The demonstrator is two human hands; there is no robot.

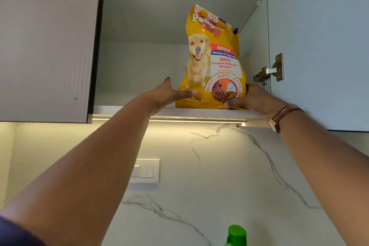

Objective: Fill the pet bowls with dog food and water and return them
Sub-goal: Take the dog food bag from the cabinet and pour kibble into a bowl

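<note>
A yellow dog food bag [214,60] with a dog picture stands upright on the bottom shelf [127,109] of an open wall cabinet, near its right side. My left hand [169,94] presses against the bag's lower left side, thumb across the front. My right hand [253,98], with a wristwatch on its wrist, grips the bag's lower right corner. Both arms reach upward. The bag's top is crumpled and folded. No pet bowls are in view.
The cabinet door [319,46] stands open at the right with a metal hinge [269,71]. A shut door [46,46] with a paper label is at the left. Below are a marble backsplash [229,166], a switch plate [146,171] and a green bottle cap [236,234].
</note>
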